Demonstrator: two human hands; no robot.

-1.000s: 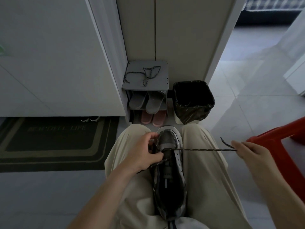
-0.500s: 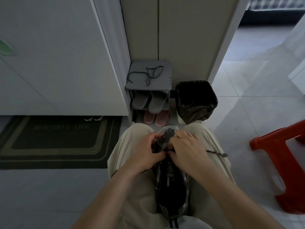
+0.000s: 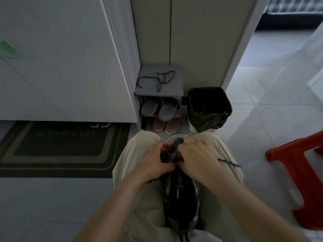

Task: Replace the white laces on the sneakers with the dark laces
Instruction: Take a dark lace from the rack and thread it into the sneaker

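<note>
Nearest to us, the sneaker (image 3: 180, 198) lies along the lap between the thighs, heel toward the body, toe pointing away. The left hand (image 3: 155, 161) grips its forefoot from the left side with curled fingers. The right hand (image 3: 197, 158) is curled over the eyelet rows. Its fingertips are hidden, so we cannot tell what they pinch.

The dark lace (image 3: 229, 162) runs out from under the right hand and trails across the right thigh. We judge it light, limp and rough-braided. It is best taken at the stiff tip for threading. The sneaker looks light and firm-soled, and is best steadied at the forefoot.

No white lace is visible.

Beyond the knees, a second dark lace (image 3: 157, 78) lies coiled on the top of the shoe rack (image 3: 174, 88), reaching toward its left edge. Slippers (image 3: 160, 107) sit on the shelves below. A lined bin (image 3: 209, 109) stands just beside the rack. A red stool (image 3: 300, 172) stands to the right and a doormat (image 3: 57, 145) to the left. The floor is pale glossy tile, and the light is dim.
</note>
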